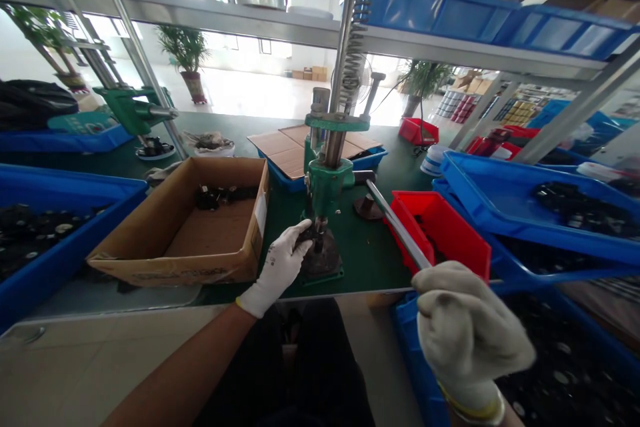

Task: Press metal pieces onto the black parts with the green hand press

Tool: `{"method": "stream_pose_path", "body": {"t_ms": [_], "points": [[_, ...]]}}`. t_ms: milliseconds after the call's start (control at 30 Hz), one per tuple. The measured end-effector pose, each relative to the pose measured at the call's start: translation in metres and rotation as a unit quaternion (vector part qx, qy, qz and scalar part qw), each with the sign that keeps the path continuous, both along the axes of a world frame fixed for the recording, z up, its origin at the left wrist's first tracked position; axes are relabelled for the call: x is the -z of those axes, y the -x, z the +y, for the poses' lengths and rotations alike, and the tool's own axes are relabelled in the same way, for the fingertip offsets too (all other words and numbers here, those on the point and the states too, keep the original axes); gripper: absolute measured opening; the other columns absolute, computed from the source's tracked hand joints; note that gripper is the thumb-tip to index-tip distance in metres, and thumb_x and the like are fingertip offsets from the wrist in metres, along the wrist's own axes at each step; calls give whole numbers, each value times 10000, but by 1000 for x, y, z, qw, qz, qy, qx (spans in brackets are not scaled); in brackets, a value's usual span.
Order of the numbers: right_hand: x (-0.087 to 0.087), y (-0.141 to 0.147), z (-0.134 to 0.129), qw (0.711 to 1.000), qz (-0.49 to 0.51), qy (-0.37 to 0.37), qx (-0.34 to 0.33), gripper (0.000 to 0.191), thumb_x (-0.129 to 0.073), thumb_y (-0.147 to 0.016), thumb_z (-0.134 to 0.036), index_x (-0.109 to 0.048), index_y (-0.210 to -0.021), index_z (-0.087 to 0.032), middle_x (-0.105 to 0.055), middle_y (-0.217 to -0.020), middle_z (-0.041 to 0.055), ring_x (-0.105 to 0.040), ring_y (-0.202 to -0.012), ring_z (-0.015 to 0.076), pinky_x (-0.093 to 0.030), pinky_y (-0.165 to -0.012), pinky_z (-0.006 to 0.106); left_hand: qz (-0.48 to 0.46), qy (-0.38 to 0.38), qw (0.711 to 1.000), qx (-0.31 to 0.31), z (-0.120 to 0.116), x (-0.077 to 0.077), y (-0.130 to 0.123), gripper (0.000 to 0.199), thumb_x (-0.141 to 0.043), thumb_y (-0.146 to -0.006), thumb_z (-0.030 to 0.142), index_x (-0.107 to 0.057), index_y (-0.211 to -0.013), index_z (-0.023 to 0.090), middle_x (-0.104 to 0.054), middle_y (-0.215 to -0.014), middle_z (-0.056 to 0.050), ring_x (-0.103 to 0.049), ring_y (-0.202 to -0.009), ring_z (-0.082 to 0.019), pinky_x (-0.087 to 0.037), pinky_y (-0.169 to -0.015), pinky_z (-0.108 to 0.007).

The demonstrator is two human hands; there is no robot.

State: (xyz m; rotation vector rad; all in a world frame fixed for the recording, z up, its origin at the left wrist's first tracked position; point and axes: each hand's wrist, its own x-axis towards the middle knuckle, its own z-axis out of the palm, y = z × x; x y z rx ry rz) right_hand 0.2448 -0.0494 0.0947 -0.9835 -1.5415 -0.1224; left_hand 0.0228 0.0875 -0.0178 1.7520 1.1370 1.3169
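Observation:
A green bench-mounted hand press stands in the middle of the green work surface, with a coil spring on its upright column. My left hand, in a white glove, pinches a small black part at the press's lower die, above its round base. My right hand, in a pale glove, is wrapped around the end of the steel press lever. The lever runs up and back to the press head. Part of the black piece is hidden by my left fingers.
A cardboard box holding black parts stands left of the press, beside a blue tray of black parts. A red bin and stacked blue trays lie to the right. Another green press stands behind, beneath a metal shelf.

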Motion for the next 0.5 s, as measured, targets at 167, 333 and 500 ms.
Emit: {"method": "stream_pose_path", "body": {"t_ms": [167,333,500], "points": [[60,8,0,999,-19,30,-19,235,-568,-861,-27,-574,-720,-214,-674,-782,34,-617,-687,163,-502,-597,302,18,-5,1000,-7,0,5,0,438,-623,-911,252,-651,-1341,175,-693,-1348,-120,-637,-1270,-256,-452,-1172,-448],[58,9,1,997,-25,63,-34,285,-537,-913,-29,-512,-681,-193,-606,-715,22,-539,-600,114,-429,-536,257,27,-18,999,-6,1,7,0,429,-618,-908,241,-655,-1330,177,-698,-1342,-118,-639,-1268,-252,-461,-1163,-452],[63,9,3,1000,-19,-7,-19,279,-546,-907,-19,-519,-693,-197,-621,-713,18,-554,-607,116,-446,-531,249,24,-20,999,-11,1,9,0,421,-626,-907,246,-656,-1323,189,-701,-1337,-113,-647,-1263,-249,-471,-1157,-442]]}}
